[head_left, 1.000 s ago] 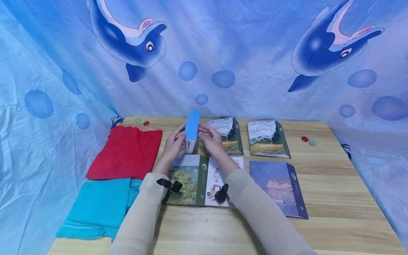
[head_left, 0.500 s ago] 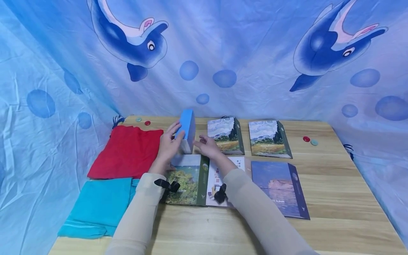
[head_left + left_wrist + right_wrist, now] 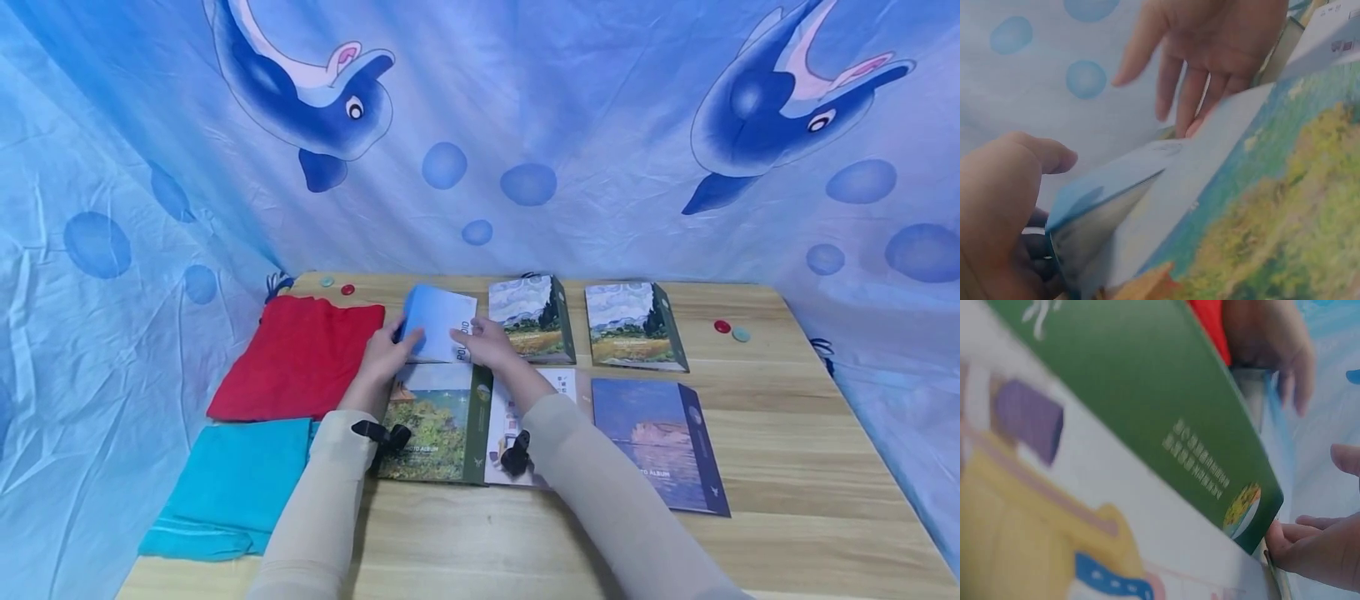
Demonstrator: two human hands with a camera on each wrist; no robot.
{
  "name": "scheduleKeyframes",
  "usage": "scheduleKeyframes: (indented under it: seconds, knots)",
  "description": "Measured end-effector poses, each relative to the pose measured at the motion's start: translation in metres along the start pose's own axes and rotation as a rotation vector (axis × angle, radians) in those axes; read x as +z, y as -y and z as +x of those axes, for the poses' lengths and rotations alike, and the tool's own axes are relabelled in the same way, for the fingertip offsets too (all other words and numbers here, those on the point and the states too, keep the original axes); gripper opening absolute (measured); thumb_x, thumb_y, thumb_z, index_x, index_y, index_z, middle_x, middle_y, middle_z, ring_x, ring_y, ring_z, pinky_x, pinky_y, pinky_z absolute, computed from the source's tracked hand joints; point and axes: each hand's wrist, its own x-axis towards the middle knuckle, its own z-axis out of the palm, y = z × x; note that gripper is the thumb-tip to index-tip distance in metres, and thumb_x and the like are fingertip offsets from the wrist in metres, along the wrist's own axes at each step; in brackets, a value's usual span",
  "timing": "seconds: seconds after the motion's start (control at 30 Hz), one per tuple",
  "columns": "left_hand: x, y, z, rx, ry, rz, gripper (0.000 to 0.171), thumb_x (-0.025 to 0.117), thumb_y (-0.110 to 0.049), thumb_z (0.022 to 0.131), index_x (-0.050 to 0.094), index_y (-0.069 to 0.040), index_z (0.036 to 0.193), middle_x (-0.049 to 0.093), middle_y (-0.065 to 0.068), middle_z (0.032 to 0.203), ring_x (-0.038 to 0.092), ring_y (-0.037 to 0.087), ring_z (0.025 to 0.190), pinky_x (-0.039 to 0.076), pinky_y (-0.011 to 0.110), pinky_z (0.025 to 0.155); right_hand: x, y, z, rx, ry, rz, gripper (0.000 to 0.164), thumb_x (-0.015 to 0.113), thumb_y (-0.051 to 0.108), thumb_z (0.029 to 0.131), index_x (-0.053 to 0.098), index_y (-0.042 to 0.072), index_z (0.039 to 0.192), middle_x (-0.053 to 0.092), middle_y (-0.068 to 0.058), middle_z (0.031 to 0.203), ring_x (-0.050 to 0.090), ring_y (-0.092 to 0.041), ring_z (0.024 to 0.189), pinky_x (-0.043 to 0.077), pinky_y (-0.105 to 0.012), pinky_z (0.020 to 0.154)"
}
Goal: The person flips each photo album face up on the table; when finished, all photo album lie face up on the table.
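Observation:
A blue photo album (image 3: 441, 323) with a "POLAROID" spine lies flat on the table, behind the green-spined photo album (image 3: 438, 433). My left hand (image 3: 386, 354) is at its left side, the thumb lifted off the cover in the left wrist view, the fingers partly hidden behind the album edge. At the right side is my right hand (image 3: 491, 342); its loosely extended fingers reach down along the edge and its thumb stands away from the cover. From the right wrist view, fingertips of the right hand (image 3: 1316, 547) sit near the album's end.
Two landscape-cover albums (image 3: 528, 321) stand at the back, right of the hands. A white album (image 3: 566, 383) and a purple one (image 3: 648, 442) lie in front. Red cloth (image 3: 300, 358) and turquoise cloth (image 3: 232, 483) are at left. Small red and green discs (image 3: 722, 327) lie at right.
The blue album has gone from upright on edge to lying flat, tipping over to face up. Both hands have lowered along with it and stay at its two sides.

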Motion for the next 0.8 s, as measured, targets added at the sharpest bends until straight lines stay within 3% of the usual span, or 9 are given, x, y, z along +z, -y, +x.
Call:
scheduleKeyframes:
  seconds: [0.2,0.47,0.67,0.8]
  knots:
    - [0.006,0.003,0.004,-0.012,0.025,-0.047,0.069,0.058,-0.039,0.102,0.032,-0.009,0.159,0.036,0.015,0.160,0.035,0.031,0.146,0.031,0.052,0.118,-0.002,0.001,-0.003,-0.027,0.007,0.073,0.073,0.063,0.039,0.101,0.030,0.011,0.160,0.030,-0.014,0.163,0.028,-0.030,0.150,0.032,-0.049,0.118]
    - [0.014,-0.002,0.009,0.015,0.038,-0.109,0.068,0.059,-0.035,0.103,0.032,-0.011,0.160,0.034,0.013,0.162,0.032,0.028,0.149,0.030,0.047,0.119,-0.010,0.001,-0.005,-0.072,-0.017,0.001,0.074,0.063,0.044,0.099,0.034,0.011,0.158,0.029,-0.014,0.164,0.028,-0.030,0.150,0.030,-0.048,0.119]
    - [0.014,-0.006,0.008,0.068,0.018,0.000,0.068,0.058,-0.036,0.103,0.030,-0.010,0.160,0.036,0.015,0.161,0.034,0.031,0.148,0.031,0.049,0.119,-0.016,-0.001,-0.008,-0.077,0.046,-0.024,0.075,0.061,0.045,0.100,0.031,0.009,0.159,0.028,-0.012,0.165,0.026,-0.031,0.151,0.027,-0.047,0.120]
    - [0.014,-0.010,0.005,0.114,-0.001,0.072,0.069,0.058,-0.036,0.103,0.029,-0.009,0.160,0.034,0.017,0.161,0.032,0.036,0.148,0.031,0.054,0.117,-0.020,-0.003,-0.010,-0.098,0.022,-0.086,0.072,0.057,0.046,0.102,0.032,0.009,0.159,0.031,-0.012,0.163,0.029,-0.032,0.150,0.029,-0.048,0.120]
